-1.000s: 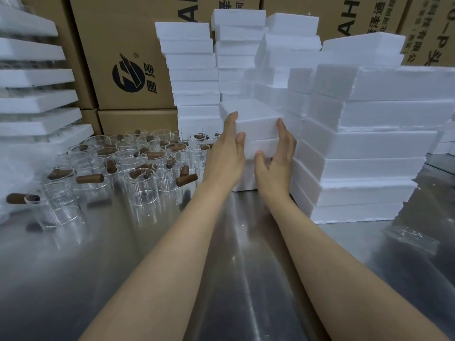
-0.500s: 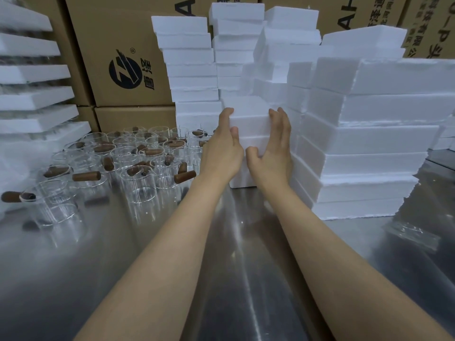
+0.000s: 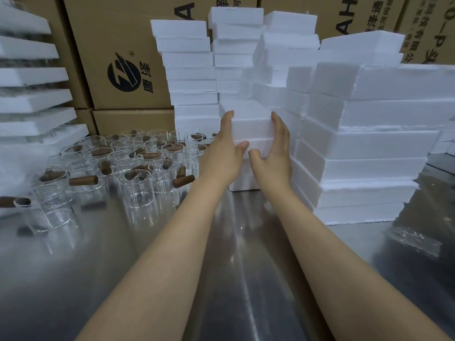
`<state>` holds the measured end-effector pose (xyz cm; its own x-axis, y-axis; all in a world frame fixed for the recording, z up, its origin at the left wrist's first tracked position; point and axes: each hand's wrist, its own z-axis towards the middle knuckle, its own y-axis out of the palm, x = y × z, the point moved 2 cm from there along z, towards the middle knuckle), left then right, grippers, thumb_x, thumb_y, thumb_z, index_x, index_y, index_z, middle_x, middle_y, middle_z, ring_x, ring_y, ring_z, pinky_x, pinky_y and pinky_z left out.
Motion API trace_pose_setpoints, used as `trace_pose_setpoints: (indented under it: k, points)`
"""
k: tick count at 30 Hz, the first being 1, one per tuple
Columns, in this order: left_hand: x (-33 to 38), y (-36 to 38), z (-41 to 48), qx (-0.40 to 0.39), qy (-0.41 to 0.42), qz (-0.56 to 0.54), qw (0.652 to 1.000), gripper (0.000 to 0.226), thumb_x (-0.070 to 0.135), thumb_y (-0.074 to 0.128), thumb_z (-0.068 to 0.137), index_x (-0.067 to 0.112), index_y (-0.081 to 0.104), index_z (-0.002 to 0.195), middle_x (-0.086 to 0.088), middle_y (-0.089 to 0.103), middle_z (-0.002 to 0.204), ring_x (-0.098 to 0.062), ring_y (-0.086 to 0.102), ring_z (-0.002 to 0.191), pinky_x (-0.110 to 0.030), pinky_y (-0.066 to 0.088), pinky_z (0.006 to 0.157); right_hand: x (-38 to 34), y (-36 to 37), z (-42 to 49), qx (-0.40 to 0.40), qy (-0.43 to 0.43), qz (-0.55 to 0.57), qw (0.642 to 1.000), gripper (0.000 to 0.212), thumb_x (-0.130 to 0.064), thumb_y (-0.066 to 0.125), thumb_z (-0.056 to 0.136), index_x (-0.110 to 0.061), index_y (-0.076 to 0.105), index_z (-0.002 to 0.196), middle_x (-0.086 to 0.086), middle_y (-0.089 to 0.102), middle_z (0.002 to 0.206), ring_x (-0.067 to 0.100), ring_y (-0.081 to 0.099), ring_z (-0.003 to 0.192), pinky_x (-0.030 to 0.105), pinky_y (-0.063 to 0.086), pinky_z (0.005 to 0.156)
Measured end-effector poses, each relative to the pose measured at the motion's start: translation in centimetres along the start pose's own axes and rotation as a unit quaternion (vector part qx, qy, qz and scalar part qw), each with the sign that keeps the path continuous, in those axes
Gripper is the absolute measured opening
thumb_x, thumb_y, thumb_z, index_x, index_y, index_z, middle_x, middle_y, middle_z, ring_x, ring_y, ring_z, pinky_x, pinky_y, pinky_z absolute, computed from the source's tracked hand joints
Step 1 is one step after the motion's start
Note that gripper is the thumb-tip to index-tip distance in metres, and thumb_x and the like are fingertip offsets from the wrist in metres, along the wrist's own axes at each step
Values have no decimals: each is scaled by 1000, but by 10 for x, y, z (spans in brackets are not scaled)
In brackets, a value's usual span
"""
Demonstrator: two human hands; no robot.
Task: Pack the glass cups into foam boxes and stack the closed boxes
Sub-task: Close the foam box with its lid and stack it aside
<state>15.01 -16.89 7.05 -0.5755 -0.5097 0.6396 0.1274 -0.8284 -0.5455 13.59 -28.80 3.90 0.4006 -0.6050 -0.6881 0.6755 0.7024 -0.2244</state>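
Note:
A short stack of closed white foam boxes stands on the steel table in the middle. My left hand presses flat against the left side of the stack, fingers straight and thumb pointing right. My right hand presses its right side, fingers straight up along the foam. Several clear glass cups with brown wooden handles crowd the table to the left.
Taller foam box stacks rise behind and at the right. Foam lids pile at the far left. Cardboard cartons line the back. A clear plastic bag lies on the steel table at right.
Both hands have shifted from holding the top box to lying flat on the two sides of the stack. The right hand's fingers spread away from the front to the right side.

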Motion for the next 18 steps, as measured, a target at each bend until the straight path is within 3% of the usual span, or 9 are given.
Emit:
trace_pose_setpoints:
  k: [4,6,9,10,12,14,15,18]
  points:
    - [3,-7,2,-50,-7,-28,998,92,21,69,85,27,5,151,-11,50,138,-31,58,110,-42,48,92,-1,0,-2,-7,2,-17,1000,81,-30,47,77,-55,6,142,-23,22,151,-1,45,116,30,48,77]
    - [6,-11,2,-103,-32,-63,992,104,15,69,83,28,-8,152,-11,46,141,-32,57,114,-41,48,94,1,0,-7,-8,-4,-36,999,83,-29,47,81,-52,-1,146,-19,20,155,3,49,108,30,49,73]
    - [10,-18,1,-162,-69,-81,981,115,10,64,85,35,-32,144,-18,29,154,-40,38,135,-46,42,104,5,2,-15,6,-26,-71,997,89,-28,51,86,-40,-9,151,-12,8,161,8,34,133,28,41,80]
    - [10,-21,2,-164,-80,-77,980,115,8,62,85,38,-34,142,-20,14,158,-42,33,138,-47,43,102,6,2,-17,11,-31,-80,996,90,-26,53,87,-34,-9,152,-9,4,162,8,24,138,26,39,82]
    - [9,-28,4,-147,-102,-61,982,109,3,54,87,41,-33,141,-14,-13,161,-39,51,124,-34,51,78,6,2,-18,22,-47,-88,995,89,-19,54,88,-26,-6,154,-3,1,163,5,13,141,13,33,87]
    - [10,-33,5,-130,-117,-39,984,103,1,46,88,39,-32,142,-8,-18,160,-25,64,88,-26,42,58,3,1,-19,38,-71,-93,992,86,-9,54,86,-19,0,153,7,6,162,10,10,143,-3,17,95]
    - [10,-34,6,-127,-124,-33,984,100,2,45,88,36,-32,143,-7,-18,160,-22,63,84,-25,39,55,2,1,-20,49,-79,-94,991,84,-4,54,85,-16,4,152,12,9,161,14,10,143,-4,9,100]
    - [7,-29,3,-133,-120,-33,983,99,3,46,90,33,-30,145,-4,-19,160,-35,53,120,-26,41,59,-4,0,-28,87,-103,-82,987,80,6,55,80,-8,15,148,23,22,153,26,18,140,10,4,113]
